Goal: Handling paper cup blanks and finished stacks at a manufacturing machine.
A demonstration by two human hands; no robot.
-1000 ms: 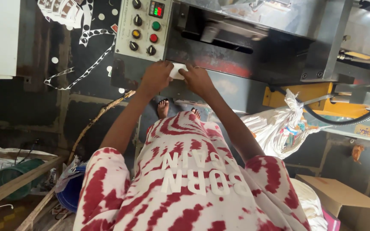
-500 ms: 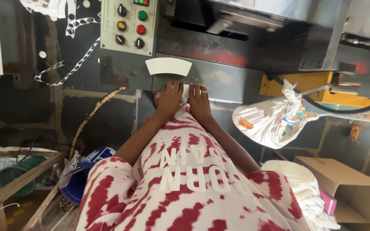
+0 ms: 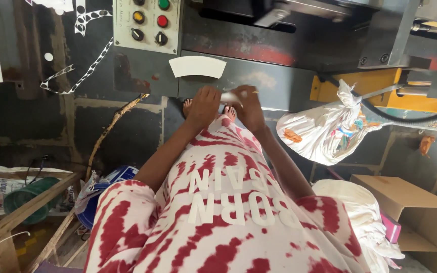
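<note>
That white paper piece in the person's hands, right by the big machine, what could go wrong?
1. Both hands, left and right, pinch the small white piece close to the machine; it might slip and fall toward the bare toes.
2. The curved white blank sits loose on the machine's ledge just above the hands, so a bump could knock it off.
3. The hanging bag is near the right elbow and might get snagged.

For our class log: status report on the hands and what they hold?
Left hand, right hand together on white card pieces. Fan-shaped blank on machine ledge. Nothing blocking.
</note>
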